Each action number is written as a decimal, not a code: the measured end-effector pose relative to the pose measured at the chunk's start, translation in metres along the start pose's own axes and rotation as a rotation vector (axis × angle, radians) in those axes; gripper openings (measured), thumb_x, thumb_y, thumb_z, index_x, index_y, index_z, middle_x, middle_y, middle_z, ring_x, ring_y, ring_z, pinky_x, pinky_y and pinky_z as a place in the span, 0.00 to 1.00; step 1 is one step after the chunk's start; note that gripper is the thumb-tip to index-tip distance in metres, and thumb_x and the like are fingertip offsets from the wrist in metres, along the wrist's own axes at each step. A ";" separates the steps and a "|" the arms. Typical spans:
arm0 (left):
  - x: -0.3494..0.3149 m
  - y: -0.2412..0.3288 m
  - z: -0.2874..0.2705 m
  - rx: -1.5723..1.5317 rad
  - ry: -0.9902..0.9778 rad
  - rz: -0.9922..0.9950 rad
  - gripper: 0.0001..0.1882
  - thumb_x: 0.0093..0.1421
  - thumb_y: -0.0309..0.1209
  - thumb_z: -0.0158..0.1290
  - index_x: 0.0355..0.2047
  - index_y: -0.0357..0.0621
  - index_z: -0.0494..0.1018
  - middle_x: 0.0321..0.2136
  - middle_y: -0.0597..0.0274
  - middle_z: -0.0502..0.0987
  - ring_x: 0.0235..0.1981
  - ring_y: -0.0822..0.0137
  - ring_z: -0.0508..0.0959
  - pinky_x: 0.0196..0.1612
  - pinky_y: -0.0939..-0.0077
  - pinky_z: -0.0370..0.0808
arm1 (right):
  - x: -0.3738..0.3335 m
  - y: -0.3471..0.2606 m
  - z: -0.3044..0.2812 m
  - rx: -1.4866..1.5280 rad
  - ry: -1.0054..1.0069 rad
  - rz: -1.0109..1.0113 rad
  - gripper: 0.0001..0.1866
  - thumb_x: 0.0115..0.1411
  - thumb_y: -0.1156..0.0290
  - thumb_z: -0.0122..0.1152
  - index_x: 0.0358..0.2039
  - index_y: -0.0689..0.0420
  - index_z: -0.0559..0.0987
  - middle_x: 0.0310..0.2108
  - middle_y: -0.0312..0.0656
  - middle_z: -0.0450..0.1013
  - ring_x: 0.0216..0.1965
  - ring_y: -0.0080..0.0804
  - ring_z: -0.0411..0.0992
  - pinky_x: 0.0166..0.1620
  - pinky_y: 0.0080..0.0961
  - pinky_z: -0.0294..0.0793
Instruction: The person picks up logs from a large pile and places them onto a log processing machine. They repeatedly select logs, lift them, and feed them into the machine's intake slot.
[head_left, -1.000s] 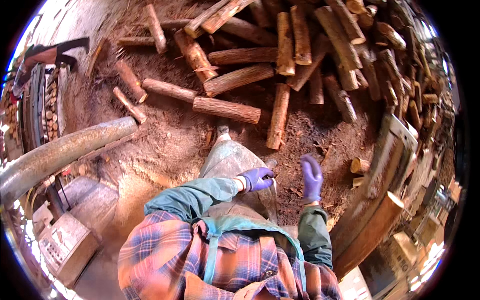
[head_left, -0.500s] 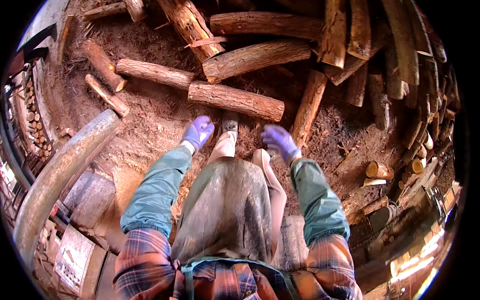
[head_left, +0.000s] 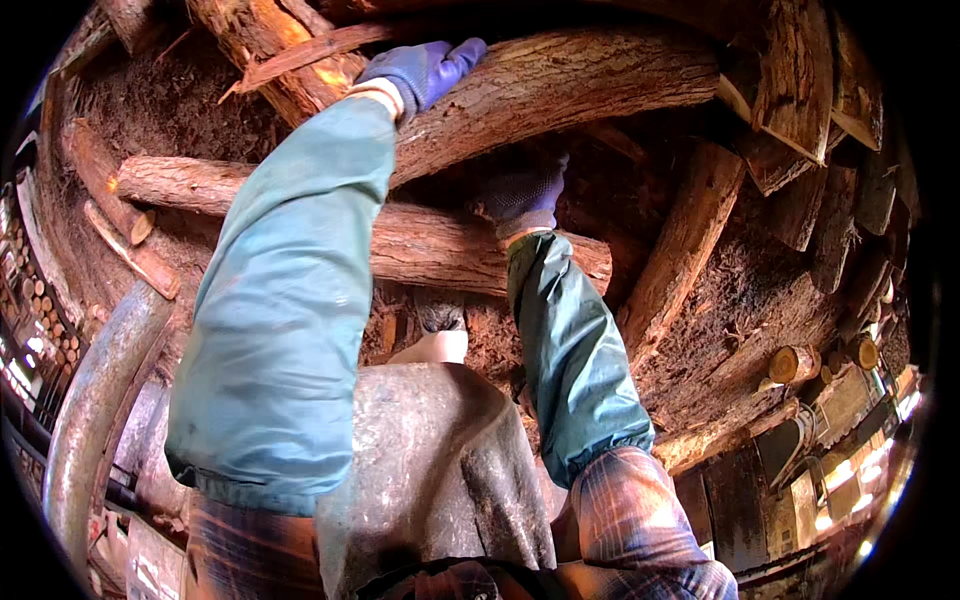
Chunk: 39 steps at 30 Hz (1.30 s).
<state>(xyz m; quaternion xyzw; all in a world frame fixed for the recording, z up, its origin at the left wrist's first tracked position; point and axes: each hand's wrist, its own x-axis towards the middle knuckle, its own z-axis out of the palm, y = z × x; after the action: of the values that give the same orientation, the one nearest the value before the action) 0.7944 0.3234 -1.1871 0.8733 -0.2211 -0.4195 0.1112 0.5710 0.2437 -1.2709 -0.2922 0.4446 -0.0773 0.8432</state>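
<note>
No packages, labels, signs or screens were visible anywhere around the gloved fingers, only logs and bark-strewn ground.

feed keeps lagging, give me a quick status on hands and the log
Left hand on top of the upper log, fingers draped over the bark. Right hand under it, grip hidden. Lower log lies just beneath.
</note>
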 end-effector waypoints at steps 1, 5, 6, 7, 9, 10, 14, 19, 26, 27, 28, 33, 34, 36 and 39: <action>-0.009 -0.005 0.003 -0.039 0.013 0.027 0.43 0.64 0.69 0.36 0.57 0.42 0.71 0.49 0.37 0.76 0.53 0.40 0.76 0.55 0.54 0.72 | -0.005 0.009 -0.001 -0.239 -0.012 -0.095 0.37 0.64 0.42 0.48 0.66 0.52 0.63 0.66 0.45 0.62 0.65 0.48 0.59 0.69 0.47 0.51; -0.088 0.016 -0.015 -0.137 0.047 0.192 0.36 0.59 0.63 0.53 0.53 0.44 0.75 0.42 0.41 0.80 0.47 0.43 0.79 0.49 0.57 0.77 | -0.038 -0.003 0.003 0.104 0.088 0.084 0.32 0.67 0.44 0.45 0.64 0.51 0.65 0.63 0.42 0.66 0.61 0.46 0.65 0.64 0.45 0.63; -0.109 0.029 -0.013 -0.154 0.043 0.282 0.34 0.57 0.60 0.58 0.52 0.45 0.75 0.41 0.43 0.81 0.46 0.44 0.80 0.47 0.58 0.77 | -0.048 -0.013 0.006 0.522 0.131 0.267 0.32 0.69 0.42 0.40 0.64 0.50 0.65 0.63 0.41 0.66 0.60 0.45 0.66 0.62 0.46 0.67; -0.132 0.047 -0.016 -0.163 0.042 0.378 0.33 0.55 0.57 0.62 0.51 0.46 0.75 0.39 0.44 0.81 0.44 0.46 0.81 0.45 0.58 0.78 | -0.065 -0.020 0.001 0.303 0.250 0.189 0.36 0.68 0.38 0.40 0.63 0.55 0.66 0.62 0.43 0.67 0.57 0.44 0.70 0.58 0.45 0.72; -0.165 0.095 -0.025 -0.210 0.005 0.461 0.33 0.53 0.54 0.65 0.51 0.45 0.74 0.38 0.45 0.82 0.42 0.46 0.82 0.43 0.58 0.79 | -0.094 -0.026 -0.076 0.237 0.150 0.187 0.39 0.68 0.36 0.38 0.62 0.58 0.66 0.60 0.45 0.69 0.56 0.45 0.71 0.59 0.44 0.72; -0.182 0.108 -0.028 -0.343 -0.079 0.353 0.37 0.51 0.54 0.66 0.54 0.45 0.72 0.46 0.43 0.79 0.47 0.45 0.80 0.50 0.57 0.77 | -0.116 -0.038 -0.084 0.205 0.170 0.236 0.40 0.67 0.35 0.37 0.63 0.59 0.66 0.60 0.46 0.70 0.56 0.46 0.71 0.60 0.44 0.72; -0.270 0.111 0.078 -0.827 -0.176 0.124 0.67 0.49 0.56 0.69 0.72 0.39 0.35 0.65 0.39 0.60 0.66 0.53 0.62 0.68 0.62 0.59 | -0.220 -0.148 -0.020 0.305 0.112 0.413 0.51 0.60 0.24 0.34 0.68 0.54 0.62 0.65 0.49 0.64 0.61 0.50 0.67 0.66 0.47 0.64; -0.399 0.231 0.052 -1.409 -0.358 -0.357 0.65 0.53 0.51 0.68 0.72 0.37 0.32 0.66 0.39 0.56 0.65 0.52 0.63 0.65 0.64 0.64 | -0.339 -0.263 -0.018 0.331 0.050 0.677 0.44 0.61 0.33 0.52 0.65 0.56 0.69 0.62 0.47 0.69 0.60 0.42 0.69 0.65 0.43 0.65; -0.576 0.300 -0.006 -1.244 -0.170 -0.272 0.59 0.57 0.47 0.66 0.71 0.33 0.37 0.65 0.45 0.57 0.63 0.57 0.64 0.65 0.64 0.63 | -0.515 -0.334 0.018 -0.031 0.051 0.215 0.30 0.69 0.49 0.53 0.62 0.59 0.69 0.60 0.40 0.69 0.60 0.29 0.66 0.64 0.30 0.63; -0.597 0.310 -0.017 -1.154 -0.146 -0.271 0.58 0.57 0.47 0.65 0.71 0.32 0.38 0.65 0.45 0.56 0.63 0.57 0.63 0.66 0.64 0.61 | -0.534 -0.350 0.023 -0.010 -0.036 0.165 0.30 0.69 0.50 0.53 0.62 0.59 0.69 0.61 0.40 0.68 0.61 0.28 0.65 0.65 0.29 0.61; -0.614 0.339 -0.043 -1.097 -0.071 -0.167 0.56 0.58 0.47 0.64 0.71 0.33 0.40 0.66 0.45 0.55 0.65 0.55 0.59 0.68 0.62 0.57 | -0.554 -0.374 0.032 0.007 -0.114 0.115 0.29 0.70 0.51 0.52 0.63 0.59 0.69 0.62 0.40 0.66 0.62 0.27 0.63 0.66 0.29 0.60; -0.694 0.421 -0.071 -0.809 0.106 0.181 0.55 0.61 0.50 0.60 0.71 0.32 0.37 0.68 0.44 0.49 0.68 0.52 0.52 0.70 0.58 0.49 | -0.634 -0.472 0.027 0.694 -0.359 0.442 0.31 0.70 0.51 0.51 0.66 0.57 0.67 0.64 0.39 0.65 0.62 0.26 0.64 0.65 0.29 0.62; -0.713 0.458 -0.090 -0.935 0.092 0.229 0.57 0.60 0.52 0.60 0.71 0.32 0.35 0.68 0.44 0.47 0.68 0.52 0.52 0.70 0.58 0.49 | -0.649 -0.508 0.034 0.593 -0.361 0.366 0.31 0.69 0.50 0.53 0.64 0.58 0.68 0.61 0.40 0.68 0.59 0.27 0.68 0.63 0.29 0.66; -0.733 0.513 -0.119 -1.052 0.108 0.426 0.59 0.59 0.56 0.59 0.71 0.33 0.35 0.68 0.43 0.49 0.67 0.52 0.54 0.70 0.58 0.51 | -0.681 -0.575 0.043 0.377 -0.355 0.199 0.33 0.67 0.47 0.56 0.62 0.61 0.70 0.54 0.43 0.75 0.53 0.27 0.74 0.59 0.28 0.73; -0.773 0.592 -0.131 -1.106 0.107 0.688 0.60 0.57 0.58 0.59 0.72 0.38 0.34 0.67 0.45 0.48 0.66 0.54 0.54 0.69 0.57 0.50 | -0.771 -0.683 0.043 0.051 -0.347 -0.114 0.39 0.61 0.43 0.62 0.62 0.60 0.70 0.56 0.46 0.73 0.55 0.31 0.72 0.61 0.36 0.69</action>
<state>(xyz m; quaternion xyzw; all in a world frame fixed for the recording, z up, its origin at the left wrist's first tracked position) 0.2981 0.1759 -0.3522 0.5861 -0.2338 -0.3678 0.6831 0.2364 0.0041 -0.3257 -0.3042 0.2732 -0.0848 0.9086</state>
